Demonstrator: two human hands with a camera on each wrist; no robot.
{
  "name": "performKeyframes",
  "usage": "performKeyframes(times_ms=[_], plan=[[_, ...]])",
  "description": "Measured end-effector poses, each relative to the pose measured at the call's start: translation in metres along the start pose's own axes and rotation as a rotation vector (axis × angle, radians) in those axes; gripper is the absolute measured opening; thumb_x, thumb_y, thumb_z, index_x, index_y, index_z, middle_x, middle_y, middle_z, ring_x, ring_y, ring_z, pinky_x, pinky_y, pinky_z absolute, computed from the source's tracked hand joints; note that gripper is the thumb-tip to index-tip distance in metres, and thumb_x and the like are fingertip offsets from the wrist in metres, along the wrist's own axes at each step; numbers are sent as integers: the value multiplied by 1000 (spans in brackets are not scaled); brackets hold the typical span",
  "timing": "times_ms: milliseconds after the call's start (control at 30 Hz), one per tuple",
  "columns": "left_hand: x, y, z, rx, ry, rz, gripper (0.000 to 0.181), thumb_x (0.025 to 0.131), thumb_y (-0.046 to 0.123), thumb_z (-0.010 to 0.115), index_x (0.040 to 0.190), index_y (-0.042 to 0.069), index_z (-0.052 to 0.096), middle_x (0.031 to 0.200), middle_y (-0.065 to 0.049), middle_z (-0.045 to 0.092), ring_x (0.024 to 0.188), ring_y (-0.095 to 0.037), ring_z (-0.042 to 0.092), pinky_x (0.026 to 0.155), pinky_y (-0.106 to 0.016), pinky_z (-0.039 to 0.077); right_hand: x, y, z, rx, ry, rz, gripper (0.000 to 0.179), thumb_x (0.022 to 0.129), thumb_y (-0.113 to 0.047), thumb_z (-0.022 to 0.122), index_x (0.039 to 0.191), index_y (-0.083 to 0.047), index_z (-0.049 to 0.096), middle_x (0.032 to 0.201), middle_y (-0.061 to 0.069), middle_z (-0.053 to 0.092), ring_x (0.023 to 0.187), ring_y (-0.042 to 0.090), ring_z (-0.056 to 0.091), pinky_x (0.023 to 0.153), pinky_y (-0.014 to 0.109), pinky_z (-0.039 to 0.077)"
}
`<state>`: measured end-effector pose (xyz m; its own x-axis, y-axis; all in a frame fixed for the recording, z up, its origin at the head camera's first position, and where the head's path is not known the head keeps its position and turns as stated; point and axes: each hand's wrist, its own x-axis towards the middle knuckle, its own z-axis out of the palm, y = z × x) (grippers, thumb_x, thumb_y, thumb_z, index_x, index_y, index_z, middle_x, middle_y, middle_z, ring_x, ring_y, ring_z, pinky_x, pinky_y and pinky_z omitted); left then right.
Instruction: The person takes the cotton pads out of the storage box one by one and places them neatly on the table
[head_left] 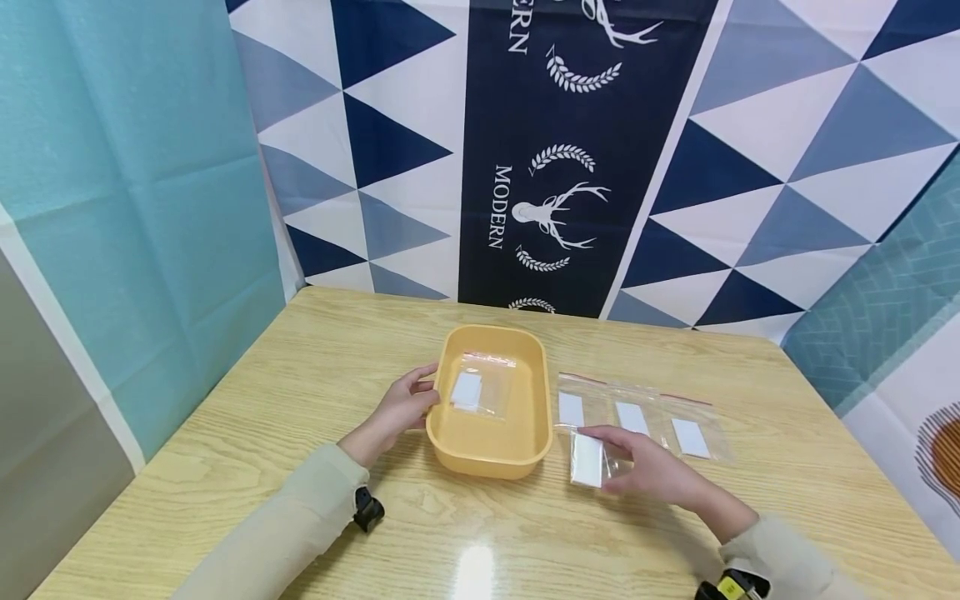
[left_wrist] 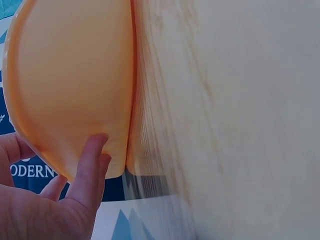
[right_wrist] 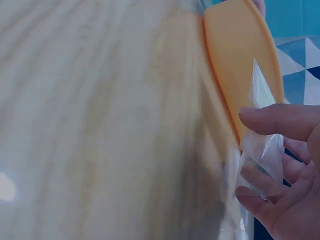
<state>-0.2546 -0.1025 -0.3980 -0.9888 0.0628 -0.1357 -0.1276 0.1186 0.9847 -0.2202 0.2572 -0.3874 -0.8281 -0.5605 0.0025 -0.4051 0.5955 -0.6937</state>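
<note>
A yellow-orange plastic basin (head_left: pixel 491 461) stands on the table, a clear zip bag (head_left: pixel 491 387) with white contents lying inside. My left hand (head_left: pixel 396 410) is at its left side, thumb over the rim and fingers against the outer wall (left_wrist: pixel 75 90). To the right of the basin, my right hand (head_left: pixel 648 471) pinches another zip bag (head_left: pixel 587 460) with a white rectangular piece in it. The right wrist view shows this bag's crinkled plastic (right_wrist: pixel 262 155) between thumb and fingers, beside the basin wall (right_wrist: pixel 237 50).
Three more zip bags, each with a white piece, lie in a row right of the basin: a left one (head_left: pixel 572 408), a middle one (head_left: pixel 632 417) and a right one (head_left: pixel 690 437). Patterned cloth (head_left: pixel 405 167) hangs behind the wooden table (head_left: pixel 360 333).
</note>
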Motion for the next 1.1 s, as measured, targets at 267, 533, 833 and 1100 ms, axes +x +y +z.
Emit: performKeyframes(times_ms=[267, 533, 833, 1100], plan=[[-19, 21, 0, -5, -48, 9, 59, 87, 3, 48, 144, 3, 32, 132, -27, 43, 105, -40, 55, 79, -45, 53, -7, 10, 11, -46, -74, -154, 70, 68, -15, 80, 131, -7, 52, 132, 12, 51, 124, 21, 41, 99, 12, 26], [-27, 29, 0, -17, -58, 4, 59, 87, 2, 47, 144, 2, 31, 132, -28, 42, 107, -41, 54, 82, -46, 52, -9, 18, 11, -47, -127, -234, 72, 73, -35, 78, 133, -8, 50, 139, 17, 43, 128, 40, 31, 100, 6, 13], [-26, 29, 0, -21, -62, 6, 59, 87, 2, 47, 144, 2, 30, 133, -28, 42, 108, -41, 54, 82, -45, 52, -11, 21, 11, -44, -95, -255, 74, 68, -34, 80, 131, -6, 52, 137, 19, 44, 130, 33, 32, 99, 5, 12], [-31, 34, 1, -7, -48, -3, 59, 87, 2, 47, 144, 2, 31, 133, -28, 42, 108, -41, 54, 82, -45, 52, -7, 13, 5, -49, 22, -199, 68, 71, -33, 78, 130, -8, 53, 130, 9, 53, 121, 15, 45, 100, 27, 38]])
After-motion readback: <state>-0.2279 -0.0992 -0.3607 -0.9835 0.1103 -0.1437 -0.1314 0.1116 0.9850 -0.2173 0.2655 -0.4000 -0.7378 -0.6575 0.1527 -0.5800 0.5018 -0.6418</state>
